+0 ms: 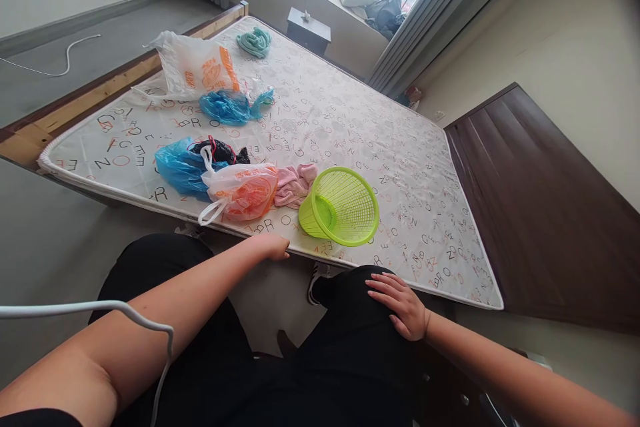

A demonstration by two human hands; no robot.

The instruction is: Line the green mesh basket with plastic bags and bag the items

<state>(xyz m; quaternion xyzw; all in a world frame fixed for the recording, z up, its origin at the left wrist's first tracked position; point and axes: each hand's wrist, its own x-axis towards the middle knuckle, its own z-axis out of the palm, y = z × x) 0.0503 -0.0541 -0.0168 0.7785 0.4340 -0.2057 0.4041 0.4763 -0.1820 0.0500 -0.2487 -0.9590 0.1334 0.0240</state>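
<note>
My left hand [274, 247] is by the near edge of the mattress, in front of a white-and-orange plastic bag [250, 193]. Its fingers look curled in, and whatever they may hold is hidden. On my right thigh, near the knee, lies my right hand [404, 307], fingers spread and holding nothing. A green plastic basket [345, 207] tilts on the mattress, its mouth turned toward me and nothing visible inside. Pink cloth [295, 185] is bunched between basket and bag. Behind the bag sit a blue plastic bag [181, 167] and a black bag with red ties [225, 150].
Farther across the mattress [400, 213] are a clear-and-orange bag [200, 70], a crumpled blue bag [230, 107] and a coiled teal cloth [255, 43]. A wooden footboard [100, 88] and dark headboard [545, 213] bound it. A white cable [100, 307] crosses my left arm.
</note>
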